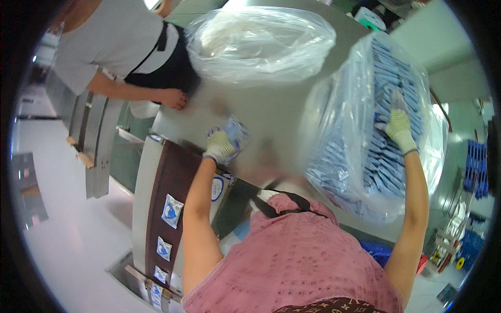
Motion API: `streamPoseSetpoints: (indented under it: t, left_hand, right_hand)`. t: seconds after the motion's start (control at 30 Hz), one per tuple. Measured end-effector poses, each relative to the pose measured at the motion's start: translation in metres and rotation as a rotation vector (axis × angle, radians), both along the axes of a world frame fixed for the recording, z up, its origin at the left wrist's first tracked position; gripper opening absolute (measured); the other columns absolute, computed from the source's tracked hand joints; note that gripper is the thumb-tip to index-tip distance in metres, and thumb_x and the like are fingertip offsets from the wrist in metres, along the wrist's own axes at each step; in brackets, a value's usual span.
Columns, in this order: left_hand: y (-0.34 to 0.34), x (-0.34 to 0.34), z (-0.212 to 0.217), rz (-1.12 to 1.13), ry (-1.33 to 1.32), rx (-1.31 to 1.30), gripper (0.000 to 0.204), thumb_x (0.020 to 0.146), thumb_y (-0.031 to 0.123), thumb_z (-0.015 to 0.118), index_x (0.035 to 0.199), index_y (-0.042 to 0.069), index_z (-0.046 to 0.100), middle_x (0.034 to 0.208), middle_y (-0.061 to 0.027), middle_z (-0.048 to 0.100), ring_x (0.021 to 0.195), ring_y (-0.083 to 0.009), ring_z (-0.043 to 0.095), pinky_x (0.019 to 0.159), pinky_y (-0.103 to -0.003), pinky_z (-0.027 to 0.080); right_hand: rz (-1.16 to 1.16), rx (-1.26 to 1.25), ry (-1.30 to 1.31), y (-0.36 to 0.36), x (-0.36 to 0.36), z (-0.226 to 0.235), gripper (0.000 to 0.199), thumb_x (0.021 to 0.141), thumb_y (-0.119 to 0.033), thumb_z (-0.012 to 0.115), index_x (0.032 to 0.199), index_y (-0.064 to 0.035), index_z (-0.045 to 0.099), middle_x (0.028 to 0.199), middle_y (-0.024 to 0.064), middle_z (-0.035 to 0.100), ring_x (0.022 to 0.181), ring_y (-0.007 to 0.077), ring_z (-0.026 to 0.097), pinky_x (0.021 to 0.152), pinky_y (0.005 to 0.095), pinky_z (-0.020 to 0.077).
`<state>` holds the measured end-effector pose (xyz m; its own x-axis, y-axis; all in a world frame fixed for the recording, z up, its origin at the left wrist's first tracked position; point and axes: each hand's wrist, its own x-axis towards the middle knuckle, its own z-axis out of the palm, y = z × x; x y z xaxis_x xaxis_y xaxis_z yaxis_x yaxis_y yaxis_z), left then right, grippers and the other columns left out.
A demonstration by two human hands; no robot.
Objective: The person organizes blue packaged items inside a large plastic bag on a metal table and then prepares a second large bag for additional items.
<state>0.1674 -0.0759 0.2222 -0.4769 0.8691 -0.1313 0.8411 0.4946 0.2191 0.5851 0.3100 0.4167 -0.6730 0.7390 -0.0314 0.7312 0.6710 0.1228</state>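
My left hand, in a pale knitted glove with blue at the fingers, grips a blue-and-white packet over the steel table. Whether it holds more than one packet cannot be made out. My right hand, gloved the same way, reaches into a large clear plastic bag at the right. Its fingers stretch out over tightly packed rows of blue packets, touching them; the fingertips are partly unclear. Left of my left forearm, several blue-and-white packets lie spaced along a dark conveyor belt.
Another clear plastic bag lies at the table's far side. A co-worker in a grey top stands at the far left, one bare hand by the table edge. Blue crates stand at the far right.
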Motion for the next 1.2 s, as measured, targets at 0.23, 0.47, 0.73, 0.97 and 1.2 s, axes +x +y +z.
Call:
streamPoseSetpoints:
  t: [0.23,0.47,0.73,0.97,1.2]
  left_hand:
    - [0.031,0.074,0.071,0.012,-0.346,-0.273,0.078,0.067,0.032,0.076,0.132,0.006,0.041,0.129,-0.0194,0.052,0.115,-0.0375,0.053,0.096,-0.049,0.045]
    - [0.122,0.132,0.172,-0.232,-1.167,0.611,0.076,0.071,0.016,0.077,0.136,0.004,0.039,0.126,-0.0132,0.057,0.109,-0.0274,0.059,0.092,-0.041,0.05]
    - [0.237,0.29,0.269,-0.564,-1.498,0.632,0.087,0.061,0.008,0.082,0.135,0.0,0.037,0.122,-0.0177,0.056,0.111,-0.0218,0.056,0.094,-0.036,0.048]
    - [0.268,0.289,0.254,-0.76,-0.1,0.074,0.098,0.056,0.032,0.084,0.136,0.003,0.037,0.129,-0.02,0.049,0.122,-0.0364,0.047,0.106,-0.045,0.035]
    - [0.281,0.299,0.185,-0.961,0.161,0.514,0.093,0.062,0.048,0.076,0.136,0.004,0.041,0.128,-0.0182,0.047,0.125,-0.0342,0.041,0.109,-0.05,0.028]
  right_hand:
    - [0.019,-0.08,-0.079,-0.017,0.0,0.056,0.107,0.071,-0.048,0.075,0.148,0.0004,0.018,0.152,0.0264,0.021,0.142,0.0373,0.02,0.117,0.0427,0.0177]
    - [0.352,-0.477,0.221,-0.149,0.051,0.095,0.061,0.081,-0.051,0.065,0.112,0.0017,0.062,0.105,0.0227,0.065,0.095,0.0381,0.064,0.084,0.0427,0.0504]
    - [0.393,-0.564,0.144,-0.218,0.054,0.082,0.047,0.085,-0.027,0.057,0.125,-0.0027,0.051,0.077,0.0175,0.066,0.07,0.0353,0.065,0.061,0.0452,0.0519]
    - [0.465,-0.523,0.226,-0.214,0.064,0.081,0.037,0.082,-0.016,0.058,0.117,-0.0057,0.054,0.07,0.0143,0.064,0.067,0.0337,0.066,0.056,0.0439,0.0514]
    - [0.309,-0.199,0.6,-0.142,0.048,0.086,0.056,0.077,-0.049,0.065,0.109,-0.0042,0.059,0.098,0.0176,0.061,0.09,0.0333,0.059,0.082,0.0417,0.0483]
